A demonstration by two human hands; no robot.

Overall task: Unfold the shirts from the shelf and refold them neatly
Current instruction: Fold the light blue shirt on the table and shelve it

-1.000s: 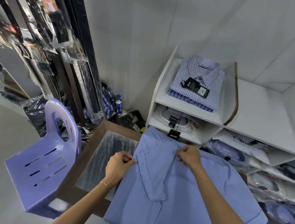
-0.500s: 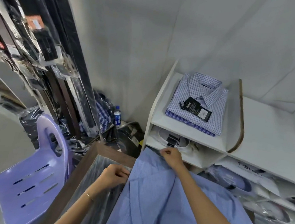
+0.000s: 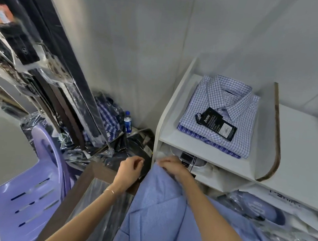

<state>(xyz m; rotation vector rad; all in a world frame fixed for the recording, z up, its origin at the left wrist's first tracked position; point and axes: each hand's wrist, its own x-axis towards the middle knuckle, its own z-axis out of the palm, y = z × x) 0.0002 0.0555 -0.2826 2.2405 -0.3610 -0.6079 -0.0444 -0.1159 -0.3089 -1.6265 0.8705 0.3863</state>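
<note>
Closest to the camera is the plain blue shirt [image 3: 162,220], spread over the right side of the surface [image 3: 79,186] and running off the near edge toward the person, with a folded flap lying diagonally across its middle. The surface itself is a dark wood frame with a glossy streaky panel inside it, and only its left part and far left corner are uncovered. The right hand [image 3: 171,164] is at the far end of the shirt, fingers curled down and pinching the top edge of the fabric into a little peak right by the far edge of the surface. The left hand [image 3: 130,168] hovers just beside it over the far left corner, fingers loosely curled with thumb and forefinger close together; it's near the shirt's edge, but I honestly can't tell if it has any cloth in it. There's a thin bracelet [image 3: 110,191] on that wrist. Off the left edge sits a lilac plastic chair [image 3: 24,200]. Past the far edge there's a white shelf [image 3: 206,151], with a folded checked shirt [image 3: 220,115] and its black hang tag [image 3: 215,123] on the top level. More bagged shirts fill the lower levels. A water bottle [image 3: 127,124] stands on the floor in the corner.
</note>
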